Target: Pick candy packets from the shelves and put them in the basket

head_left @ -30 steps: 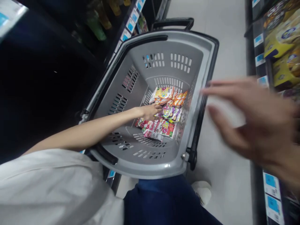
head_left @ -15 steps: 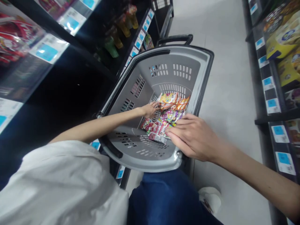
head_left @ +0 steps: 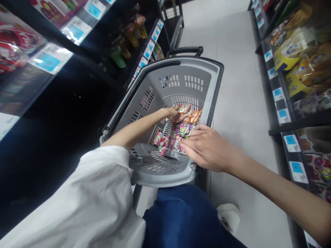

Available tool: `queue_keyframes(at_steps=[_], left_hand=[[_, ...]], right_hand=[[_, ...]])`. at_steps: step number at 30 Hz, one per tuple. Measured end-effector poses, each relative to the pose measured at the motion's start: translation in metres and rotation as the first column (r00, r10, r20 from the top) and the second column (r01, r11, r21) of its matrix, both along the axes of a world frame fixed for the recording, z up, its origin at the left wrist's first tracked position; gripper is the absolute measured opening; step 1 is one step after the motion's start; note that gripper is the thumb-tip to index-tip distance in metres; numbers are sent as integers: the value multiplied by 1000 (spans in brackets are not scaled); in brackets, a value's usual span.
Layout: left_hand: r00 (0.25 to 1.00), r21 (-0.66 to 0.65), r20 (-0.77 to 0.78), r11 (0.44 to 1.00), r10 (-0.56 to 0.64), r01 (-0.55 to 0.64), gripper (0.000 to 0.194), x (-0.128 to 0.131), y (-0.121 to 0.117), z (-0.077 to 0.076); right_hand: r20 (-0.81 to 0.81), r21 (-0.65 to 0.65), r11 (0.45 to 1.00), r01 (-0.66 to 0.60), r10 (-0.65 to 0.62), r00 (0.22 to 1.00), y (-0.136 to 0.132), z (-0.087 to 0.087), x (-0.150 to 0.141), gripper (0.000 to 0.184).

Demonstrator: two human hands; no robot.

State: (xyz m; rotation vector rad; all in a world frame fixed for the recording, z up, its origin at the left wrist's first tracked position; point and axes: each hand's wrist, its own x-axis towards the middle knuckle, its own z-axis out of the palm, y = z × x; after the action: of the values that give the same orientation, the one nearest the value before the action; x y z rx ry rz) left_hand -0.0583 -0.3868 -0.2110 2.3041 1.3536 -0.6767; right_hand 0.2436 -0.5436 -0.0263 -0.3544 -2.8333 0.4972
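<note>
A grey plastic shopping basket (head_left: 144, 179) with slotted walls and a black handle stands tilted in front of my knees. Inside it lies a heap of small, shiny snack packets: orange ones (head_left: 195, 116) at the far side, a purple one (head_left: 183, 129) in the middle, and pink-red ones (head_left: 165, 144) nearer me. My left hand (head_left: 171, 113) is down in the basket, its fingers bent over the edge of a yellow-orange packet (head_left: 184, 109); the fingertips are partly hidden. With fingers over the right rim, my right hand (head_left: 205, 146) grips the basket.
Dark shelving with price tags (head_left: 48, 61) and red packs (head_left: 18, 44) rises on the left, with bottled drinks (head_left: 130, 36) farther in. On the right, shelves hold yellow snack bags (head_left: 292, 51). A pale floor aisle (head_left: 238, 69) runs between them, with a white shoe (head_left: 229, 215) below.
My left hand has moved slightly farther into the basket, and its fingers have gone from outstretched to bent over the yellow-orange packet. My right hand keeps its hold on the rim. The view has shifted.
</note>
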Motion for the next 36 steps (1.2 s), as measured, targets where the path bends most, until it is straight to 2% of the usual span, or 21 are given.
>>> queue_keyframes(at_steps=[4,10,12,14,15,16,18,19,21,22,24,25,27,29,31,33,36], left_hand=[[999,34,-15,999,34,-34,77,-6,-7,16],[994,122,49,987,95,-100,81,-1,-33,41],[979,128,137,978,150,-167,78,2,-42,53],[909,90,297,940,291,-330,76,6,-54,70],[830,33,398,899,390,-438,77,8,-61,79],[715,-53,498,840,491,-540,77,11,-68,89],[392,-269,658,686,644,-676,76,20,-85,108],[216,-367,706,609,675,-703,73,25,-93,118],[-73,-486,761,491,645,-723,64,36,-106,134],[-178,-514,779,449,602,-731,59,40,-111,141],[-303,-538,802,403,515,-740,49,45,-116,154],[-331,-541,810,397,484,-742,45,46,-117,160],[-338,-531,824,409,455,-742,39,46,-118,171],[-303,-513,834,449,461,-731,36,46,-120,180],[-254,-499,839,496,480,-711,35,49,-126,187],[-205,-485,841,530,501,-696,35,54,-133,189],[-135,-452,842,549,522,-703,37,64,-143,187]], right_hand=[[2,2,1000,2,-2,1000,0,-1,1,44],[29,-1,1000,11,-11,1000,0,1,0,45],[41,10,1000,11,-11,999,0,1,0,45],[39,27,1000,9,-10,999,0,0,0,44],[31,39,999,9,-10,999,0,-1,0,43],[18,51,999,10,-11,1000,0,-2,0,43],[-11,65,998,12,-11,1000,0,-3,0,42],[-25,65,998,15,-13,1000,0,-4,0,41],[-44,55,998,16,-14,999,0,-4,0,40],[-47,49,999,17,-15,999,0,-4,1,40],[-49,38,999,18,-16,999,-1,-3,2,41],[-49,28,999,18,-16,999,-1,-3,3,41],[-56,-22,1000,17,-18,998,-2,-4,3,41],[-109,-115,993,35,-47,993,-2,-3,3,36],[-203,-264,960,90,-147,968,-2,-1,0,27],[-272,-460,874,159,-309,911,-1,5,-2,21],[-239,-694,684,224,-513,825,5,14,-4,36]])
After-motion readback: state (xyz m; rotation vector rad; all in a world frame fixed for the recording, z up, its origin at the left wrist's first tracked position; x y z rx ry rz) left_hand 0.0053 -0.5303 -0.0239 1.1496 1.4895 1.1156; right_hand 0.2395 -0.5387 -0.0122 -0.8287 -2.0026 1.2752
